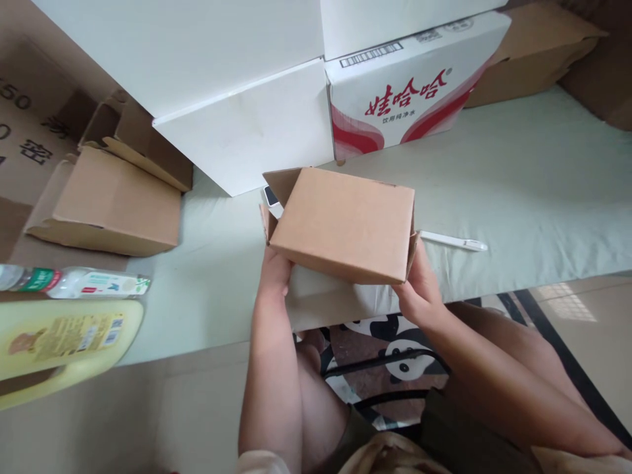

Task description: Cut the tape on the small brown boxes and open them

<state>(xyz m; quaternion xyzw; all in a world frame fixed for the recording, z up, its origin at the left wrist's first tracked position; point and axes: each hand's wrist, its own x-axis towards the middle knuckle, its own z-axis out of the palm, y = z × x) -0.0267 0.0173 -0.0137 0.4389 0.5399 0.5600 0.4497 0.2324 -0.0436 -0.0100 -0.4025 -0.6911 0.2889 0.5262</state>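
A brown cardboard box point(348, 220) is held up over the near part of the cloth-covered table. Its flaps at the left end stand open. My left hand point(276, 266) grips the lower left corner, the fingers mostly hidden under the box. At the right end, my right hand point(417, 283) is closed on the box's edge and flap, with some fingers behind the cardboard. To the right of the box lies a slim white object point(451, 241) on the cloth. Behind the left flaps shows part of a small white device with a dark screen point(271, 196).
White cartons, one with red lettering point(409, 99), line the back. Brown boxes point(116, 197) stand at the left, another brown box point(538, 59) at the back right. A clear plastic bottle point(99, 283) and a yellow jug point(74, 336) are at the left edge of the pale green cloth point(533, 178).
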